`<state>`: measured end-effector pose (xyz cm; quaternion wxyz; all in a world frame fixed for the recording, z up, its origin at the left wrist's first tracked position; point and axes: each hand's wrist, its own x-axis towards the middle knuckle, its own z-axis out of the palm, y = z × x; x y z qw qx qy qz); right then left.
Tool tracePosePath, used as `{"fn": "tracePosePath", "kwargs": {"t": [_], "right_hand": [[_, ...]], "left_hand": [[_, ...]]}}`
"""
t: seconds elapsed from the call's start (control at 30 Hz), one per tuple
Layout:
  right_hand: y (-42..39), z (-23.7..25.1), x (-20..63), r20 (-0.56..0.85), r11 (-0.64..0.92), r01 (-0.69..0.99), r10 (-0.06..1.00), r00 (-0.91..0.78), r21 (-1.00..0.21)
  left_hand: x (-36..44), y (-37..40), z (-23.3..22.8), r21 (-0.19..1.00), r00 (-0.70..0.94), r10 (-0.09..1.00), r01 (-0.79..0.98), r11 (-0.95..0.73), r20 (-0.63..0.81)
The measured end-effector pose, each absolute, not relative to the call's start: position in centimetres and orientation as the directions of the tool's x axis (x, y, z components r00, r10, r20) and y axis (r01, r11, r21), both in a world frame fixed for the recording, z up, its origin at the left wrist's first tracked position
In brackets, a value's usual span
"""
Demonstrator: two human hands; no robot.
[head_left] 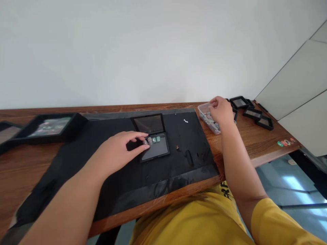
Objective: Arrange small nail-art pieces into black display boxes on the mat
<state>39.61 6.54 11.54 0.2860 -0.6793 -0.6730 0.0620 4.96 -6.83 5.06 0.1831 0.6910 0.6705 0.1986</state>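
On the black mat [178, 160], left hand [120, 151] grip loose beside three stones [153, 140], right hand [221, 110] grip unclear in one tub [204, 112].

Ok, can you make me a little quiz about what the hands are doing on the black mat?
1. True or false: the left hand rests at the open black case on the black mat.
2. Where is the right hand? A) in the clear plastic tub B) on the large black tray C) under the desk
3. Fill in: the small black frames lie on the wooden ____.

Key: 1 true; 2 A; 3 desk.
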Motion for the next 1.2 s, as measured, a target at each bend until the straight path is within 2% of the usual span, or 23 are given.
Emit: {"fn": "tracePosePath", "kwargs": {"t": [0.1, 0.2, 0.3, 0.4, 0.5, 0.63, 0.73, 0.83, 0.93, 1.07, 1.2], "right_hand": [[5.7, 11.8, 38.1, 0.365, 0.229, 0.816, 0.931, -0.023, -0.531], [4.1, 11.7, 35.9, 0.346, 0.386, 0.708, 0.915, -0.21, -0.591], [2.0, 11.4, 33.5, 0.31, 0.531, 0.587, 0.843, -0.44, -0.611], [0.4, 10.6, 31.6, 0.272, 0.608, 0.496, 0.759, -0.591, -0.62], [-0.2, 9.5, 30.4, 0.2, 0.618, 0.432, 0.695, -0.691, -0.656], [0.0, 8.1, 29.6, 0.153, 0.522, 0.313, 0.669, -0.727, -0.794], [0.1, 7.3, 29.2, 0.141, 0.383, 0.159, 0.648, -0.748, -0.91], [0.1, 6.8, 28.9, 0.135, 0.214, 0.001, 0.622, -0.772, -0.977], [0.2, 6.3, 28.6, 0.141, 0.065, -0.128, 0.601, -0.787, -0.99], [0.4, 6.0, 28.4, 0.127, -0.076, -0.212, 0.593, -0.795, -0.974], [0.2, 6.3, 28.4, 0.087, -0.165, -0.225, 0.591, -0.802, -0.96]], "left_hand": [[5.0, -6.8, 5.0, 0.516, 0.003, 1.0, 0.857, -0.013, 0.02], [5.0, -6.8, 5.0, 0.522, 0.0, 1.0, 0.853, -0.012, 0.023], [5.0, -6.8, 4.9, 0.546, 0.008, 1.0, 0.838, -0.022, 0.028], [5.0, -6.7, 4.9, 0.565, 0.014, 1.0, 0.825, -0.023, 0.021], [5.0, -6.7, 4.8, 0.575, 0.005, 1.0, 0.818, -0.012, 0.015], [5.0, -6.8, 4.7, 0.546, 0.015, 0.995, 0.835, -0.068, 0.102], [5.2, -7.1, 5.2, 0.552, 0.02, 0.987, 0.827, -0.105, 0.158], [5.6, -7.4, 5.9, 0.579, 0.033, 0.98, 0.803, -0.142, 0.195], [6.1, -7.6, 6.0, 0.59, 0.093, 0.929, 0.749, -0.302, 0.357], [7.1, -7.6, 5.6, 0.524, 0.126, 0.778, 0.673, -0.522, 0.615], [7.9, -7.6, 5.9, 0.499, 0.129, 0.704, 0.617, -0.609, 0.699]]}}
